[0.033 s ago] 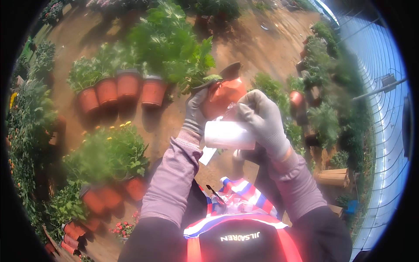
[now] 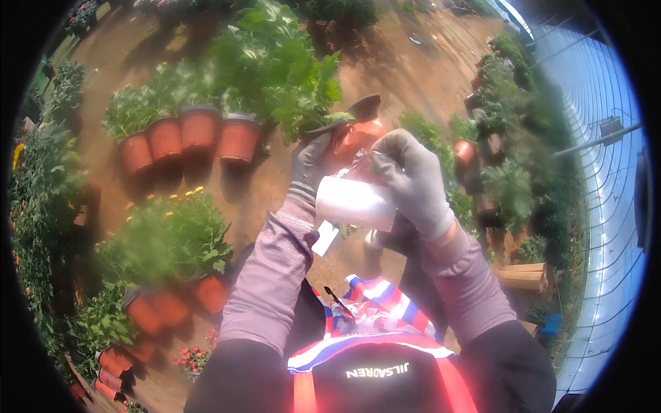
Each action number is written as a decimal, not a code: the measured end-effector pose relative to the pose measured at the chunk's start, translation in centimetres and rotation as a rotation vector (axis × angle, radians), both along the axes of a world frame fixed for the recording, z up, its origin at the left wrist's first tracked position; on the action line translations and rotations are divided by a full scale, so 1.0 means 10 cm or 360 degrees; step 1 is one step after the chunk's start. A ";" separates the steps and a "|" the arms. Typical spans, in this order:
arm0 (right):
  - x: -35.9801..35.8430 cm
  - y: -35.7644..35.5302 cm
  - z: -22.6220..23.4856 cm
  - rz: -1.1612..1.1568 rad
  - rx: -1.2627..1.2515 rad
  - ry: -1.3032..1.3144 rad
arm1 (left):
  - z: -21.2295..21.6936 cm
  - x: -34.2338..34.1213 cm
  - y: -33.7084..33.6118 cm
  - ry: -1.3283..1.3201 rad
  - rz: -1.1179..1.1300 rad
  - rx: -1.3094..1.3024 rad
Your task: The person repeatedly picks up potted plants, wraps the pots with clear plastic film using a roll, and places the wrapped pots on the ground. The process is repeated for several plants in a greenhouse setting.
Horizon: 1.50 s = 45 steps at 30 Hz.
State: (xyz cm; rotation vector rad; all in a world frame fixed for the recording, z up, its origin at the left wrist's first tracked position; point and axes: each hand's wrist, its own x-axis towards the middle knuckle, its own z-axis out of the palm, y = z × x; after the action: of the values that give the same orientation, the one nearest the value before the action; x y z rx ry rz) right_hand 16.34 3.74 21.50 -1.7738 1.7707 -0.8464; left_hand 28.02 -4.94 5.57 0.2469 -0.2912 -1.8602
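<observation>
In my left hand (image 2: 310,165), gloved in grey, a terracotta-coloured plastic pot (image 2: 350,143) is gripped near its dark rim and tilted on its side. A leafy green plant (image 2: 292,82) spreads from the pot's mouth, away to the upper left. Thumb and fingers of my right hand (image 2: 413,180), gloved too, pinch crinkled clear plastic film (image 2: 359,167) beside the pot. Just below that film, close to my right fingers, is a white roll (image 2: 354,203); how it is held is partly hidden. A white tag (image 2: 325,237) hangs under it.
Several potted plants (image 2: 198,127) stand left of my hands, with yellow-flowered pots (image 2: 210,292) nearer me. More plants (image 2: 509,186) line the right side by a translucent plastic wall (image 2: 585,206). A striped bag (image 2: 385,303) is at my waist. Wooden pieces (image 2: 523,277) lie lower right.
My right hand and the white roll have shifted slightly up and left. The left hand keeps its hold on the pot, and the whole view has moved a little.
</observation>
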 end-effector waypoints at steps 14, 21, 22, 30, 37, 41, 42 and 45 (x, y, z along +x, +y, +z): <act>0.14 -0.53 -0.13 0.0083 -0.0005 -0.0563 | 0.09 0.22 0.11 0.0576 -0.0682 0.0007; 0.17 -0.76 -0.30 0.0307 0.0346 -0.0554 | -0.02 0.00 0.16 0.0200 -0.0549 -0.0118; 0.19 -0.79 -0.29 0.0422 0.0340 -0.0498 | -0.04 -0.03 0.16 0.0176 -0.0514 -0.0132; 0.26 0.16 -0.21 0.0187 -0.0703 -0.0878 | -0.09 -0.05 0.08 0.0160 -0.0355 -0.0165; -0.05 0.01 -0.80 0.0315 -0.0834 0.0602 | -0.18 -0.05 0.10 0.0219 -0.0315 -0.0108; -0.10 0.29 -0.56 0.0502 -0.0428 0.0359 | -0.30 -0.01 -0.03 0.0248 -0.0110 0.0068; -0.10 0.52 -0.51 0.0518 -0.0202 0.0170 | -0.33 0.01 -0.07 0.0228 -0.0024 0.0084; -0.25 0.84 -0.54 0.0337 0.0468 0.0139 | -0.36 0.08 -0.10 -0.0034 0.0245 -0.0052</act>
State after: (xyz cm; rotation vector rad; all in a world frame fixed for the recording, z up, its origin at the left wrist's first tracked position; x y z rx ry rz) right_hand 13.86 12.19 16.09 -1.7814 1.6268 -0.4053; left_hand 28.80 -5.98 2.00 0.2599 -0.3082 -1.7002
